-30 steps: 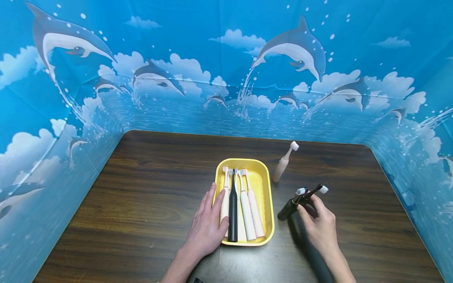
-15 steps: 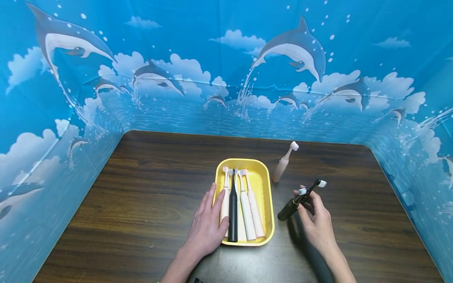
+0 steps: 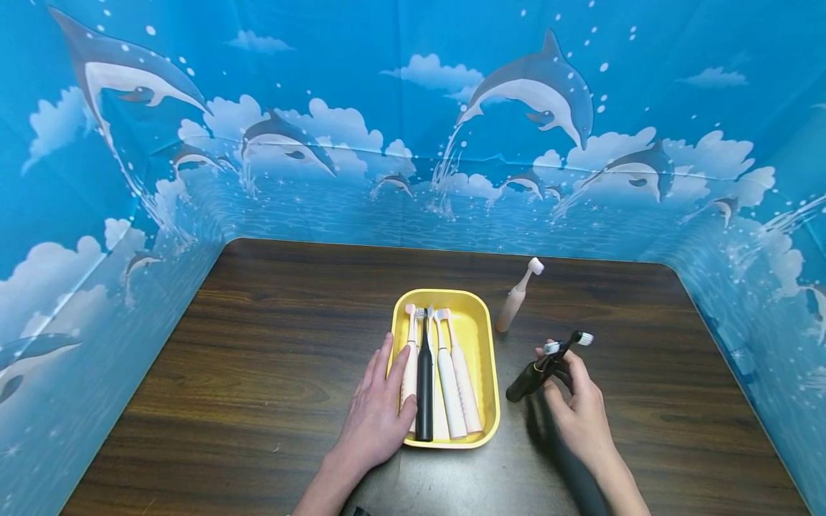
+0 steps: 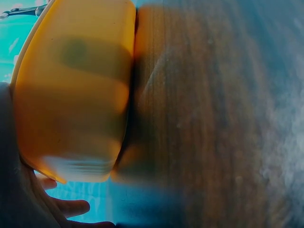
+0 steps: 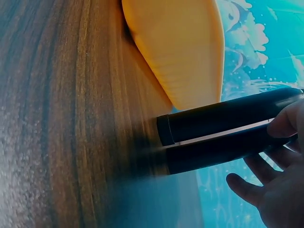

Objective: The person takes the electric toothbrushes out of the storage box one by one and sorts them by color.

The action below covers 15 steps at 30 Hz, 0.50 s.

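A yellow tray (image 3: 485,358) holds several electric toothbrushes in white, pale pink and cream, with a black electric toothbrush (image 3: 424,394) lying among them. My left hand (image 3: 377,412) rests on the tray's left rim, fingers extended, thumb beside the black handle. To the right of the tray, my right hand (image 3: 581,412) grips a second black electric toothbrush (image 3: 571,344), held almost parallel to another black electric toothbrush (image 3: 525,381) standing on the table. In the right wrist view their two dark handles lie side by side with a narrow gap. Part of the held handle is hidden by fingers.
A pale pink electric toothbrush (image 3: 513,304) stands upright behind the black pair, near the tray's right side. The dark wood table (image 3: 258,373) extends left and right. A blue dolphin-print curtain (image 3: 413,143) closes off the back and sides.
My right hand has shifted slightly left with its black toothbrush, closer to the standing black one. My left hand and the tray have stayed still.
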Tool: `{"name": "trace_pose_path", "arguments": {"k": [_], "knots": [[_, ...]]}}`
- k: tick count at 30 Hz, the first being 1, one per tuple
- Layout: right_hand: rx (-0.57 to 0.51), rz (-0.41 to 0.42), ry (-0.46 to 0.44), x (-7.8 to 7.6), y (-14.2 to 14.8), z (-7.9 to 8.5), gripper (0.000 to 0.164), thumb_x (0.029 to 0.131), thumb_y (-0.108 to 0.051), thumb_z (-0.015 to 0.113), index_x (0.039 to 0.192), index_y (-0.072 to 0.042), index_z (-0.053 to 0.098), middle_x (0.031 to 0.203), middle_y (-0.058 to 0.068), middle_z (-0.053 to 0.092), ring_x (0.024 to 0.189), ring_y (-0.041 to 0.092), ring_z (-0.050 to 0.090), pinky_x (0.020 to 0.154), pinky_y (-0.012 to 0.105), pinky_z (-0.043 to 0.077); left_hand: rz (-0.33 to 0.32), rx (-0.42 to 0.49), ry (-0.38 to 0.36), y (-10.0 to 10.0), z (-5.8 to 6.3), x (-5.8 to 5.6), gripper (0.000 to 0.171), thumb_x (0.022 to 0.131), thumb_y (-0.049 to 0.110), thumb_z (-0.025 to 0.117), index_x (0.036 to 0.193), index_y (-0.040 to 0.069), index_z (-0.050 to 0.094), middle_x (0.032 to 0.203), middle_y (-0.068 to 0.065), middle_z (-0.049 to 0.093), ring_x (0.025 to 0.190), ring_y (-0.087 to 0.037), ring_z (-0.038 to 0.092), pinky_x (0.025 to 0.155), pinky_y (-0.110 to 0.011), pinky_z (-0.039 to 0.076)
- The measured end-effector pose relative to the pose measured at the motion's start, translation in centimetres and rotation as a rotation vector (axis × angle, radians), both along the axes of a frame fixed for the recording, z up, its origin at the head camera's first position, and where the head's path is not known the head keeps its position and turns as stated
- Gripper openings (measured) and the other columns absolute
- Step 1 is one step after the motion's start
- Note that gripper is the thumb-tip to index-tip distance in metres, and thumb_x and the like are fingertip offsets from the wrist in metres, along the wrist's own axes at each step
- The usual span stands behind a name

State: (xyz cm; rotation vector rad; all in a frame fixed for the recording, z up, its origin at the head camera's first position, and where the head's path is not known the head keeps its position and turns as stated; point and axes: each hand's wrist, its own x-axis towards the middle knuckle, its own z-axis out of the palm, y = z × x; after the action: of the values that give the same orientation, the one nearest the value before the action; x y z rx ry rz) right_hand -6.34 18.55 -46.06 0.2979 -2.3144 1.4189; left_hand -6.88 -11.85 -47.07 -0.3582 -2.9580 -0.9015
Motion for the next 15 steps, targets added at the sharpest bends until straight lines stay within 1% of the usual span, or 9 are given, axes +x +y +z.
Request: {"name": "trace_pose_path", "arguments": {"k": [3, 4, 5, 6, 7, 10, 12, 15], "knots": [[-0.060, -0.025, 0.012, 0.3, -0.1, 0.5, 0.071, 0.077, 0.030, 0.049, 0.144, 0.009, 0.044, 0.139, 0.010, 0.058, 0.126, 0.002, 0.053, 0.105, 0.016, 0.040, 0.002, -0.001, -0.004, 0.0, 0.0, 0.0, 0.072, 0.091, 0.025, 0.061, 0.159, 0.014, 0.039, 0.172, -0.007, 0.011, 0.149, -0.043, 0.027, 0.108, -0.066, 0.035], [-0.089, -0.047, 0.024, 0.3, -0.1, 0.7, 0.073, 0.076, 0.030, 0.048, 0.145, 0.009, 0.042, 0.140, 0.006, 0.057, 0.125, 0.002, 0.054, 0.104, 0.016, 0.040, 0.002, 0.000, -0.004, 0.0, 0.0, 0.0, 0.072, 0.091, 0.025, 0.061, 0.159, 0.014, 0.039, 0.172, -0.007, 0.011, 0.149, -0.043, 0.027, 0.108, -0.065, 0.035], [-0.126, -0.070, 0.042, 0.4, -0.2, 1.0, 0.074, 0.076, 0.030, 0.046, 0.146, 0.009, 0.041, 0.141, 0.003, 0.055, 0.125, 0.004, 0.054, 0.104, 0.017, 0.041, 0.002, 0.001, -0.004, 0.0, 0.0, 0.0, 0.072, 0.091, 0.025, 0.062, 0.159, 0.014, 0.040, 0.172, -0.007, 0.011, 0.149, -0.043, 0.027, 0.108, -0.066, 0.035], [-0.184, -0.089, 0.069, 0.5, -0.3, 1.3, 0.073, 0.076, 0.031, 0.045, 0.146, 0.010, 0.040, 0.140, 0.003, 0.055, 0.124, 0.007, 0.055, 0.104, 0.018, 0.042, 0.002, 0.002, -0.004, 0.0, 0.1, 0.0, 0.072, 0.091, 0.025, 0.062, 0.159, 0.014, 0.040, 0.172, -0.007, 0.011, 0.149, -0.042, 0.027, 0.108, -0.066, 0.035], [-0.252, -0.101, 0.108, 0.5, -0.4, 1.7, 0.071, 0.077, 0.031, 0.043, 0.145, 0.012, 0.039, 0.139, 0.004, 0.054, 0.123, 0.011, 0.056, 0.103, 0.020, 0.043, 0.002, 0.003, -0.004, 0.0, 0.1, 0.0, 0.072, 0.091, 0.025, 0.062, 0.159, 0.014, 0.040, 0.172, -0.007, 0.011, 0.149, -0.042, 0.027, 0.107, -0.066, 0.035], [-0.417, -0.156, 0.222, 0.6, -0.7, 3.0, 0.065, 0.080, 0.029, 0.042, 0.143, 0.012, 0.041, 0.134, 0.012, 0.056, 0.120, 0.020, 0.059, 0.101, 0.023, 0.046, 0.001, 0.004, -0.005, 0.0, 0.0, -0.1, 0.072, 0.091, 0.025, 0.062, 0.158, 0.014, 0.040, 0.172, -0.007, 0.011, 0.149, -0.043, 0.027, 0.107, -0.066, 0.036], [-0.511, -0.172, 0.315, 0.8, -1.0, 4.0, 0.060, 0.081, 0.029, 0.041, 0.139, 0.014, 0.041, 0.132, 0.019, 0.055, 0.120, 0.027, 0.058, 0.100, 0.027, 0.048, 0.001, 0.002, -0.005, -0.1, 0.0, -0.1, 0.072, 0.090, 0.025, 0.062, 0.158, 0.014, 0.040, 0.172, -0.007, 0.011, 0.149, -0.043, 0.027, 0.107, -0.066, 0.036], [-0.636, -0.191, 0.452, 1.1, -1.6, 5.6, 0.053, 0.080, 0.029, 0.042, 0.132, 0.017, 0.043, 0.125, 0.024, 0.056, 0.113, 0.032, 0.060, 0.097, 0.031, 0.051, 0.001, -0.002, 0.001, -0.1, 0.0, 0.0, 0.072, 0.090, 0.025, 0.062, 0.158, 0.013, 0.040, 0.171, -0.008, 0.012, 0.149, -0.043, 0.028, 0.107, -0.066, 0.036]]}}
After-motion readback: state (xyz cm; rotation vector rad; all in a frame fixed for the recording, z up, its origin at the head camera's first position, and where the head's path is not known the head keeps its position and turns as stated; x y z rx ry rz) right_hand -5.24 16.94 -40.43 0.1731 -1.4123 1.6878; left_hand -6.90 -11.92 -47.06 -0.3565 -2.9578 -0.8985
